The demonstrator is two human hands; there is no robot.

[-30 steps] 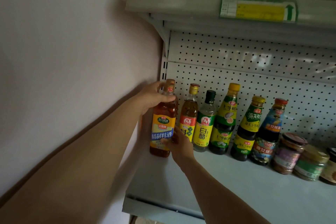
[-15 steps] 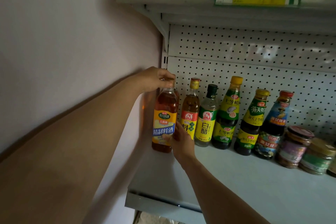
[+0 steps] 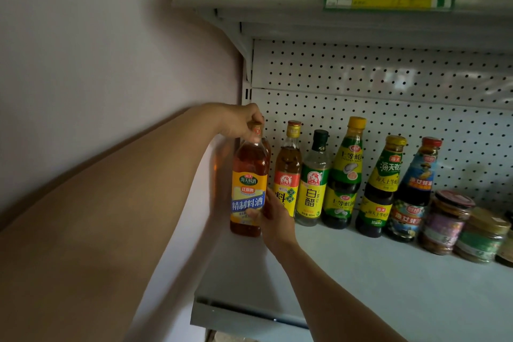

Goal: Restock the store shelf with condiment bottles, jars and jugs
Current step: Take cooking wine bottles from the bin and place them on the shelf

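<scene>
Currently, shelf [image 3: 361, 280] stock, back row, L to R along pegboard [image 3: 388, 97]:
- cooking wine btl [image 3: 249, 189], amber, yellow/blue label, far L end next to wall [image 3: 97, 64]; being set in place, base at or just on shelf, upright. A second amber btl appears to stand directly behind it; mostly hidden.
- yellow-label wine btl [image 3: 287, 172], just beside.
- white vinegar btl [image 3: 312, 180], clear, green/yellow label.
- oyster sauce btl [image 3: 345, 175], tall, yellow cap.
- second oyster sauce btl [image 3: 381, 189], dark, gold cap.
- red-cap sauce btl [image 3: 413, 191], blue label.
- jar, purple label [image 3: 444, 222]; jar, green label [image 3: 481, 239]; one more at frame edge, cut off.

Progress (est.): back row filled wall to R edge of view; front of shelf bare, so room for more rows. No jugs in view. Remaining stock supply not visible, can't tell qty left.

Hands:
- L hand [image 3: 241, 122]: arm stretched fwd and up, fingers closed over cap/neck of cooking wine btl from above, steadying top.
- R hand [image 3: 273, 219]: reaches from below R, fingers wrapped on lower body at label, thumb on front; guiding base.

Both hands gripping same btl.
</scene>
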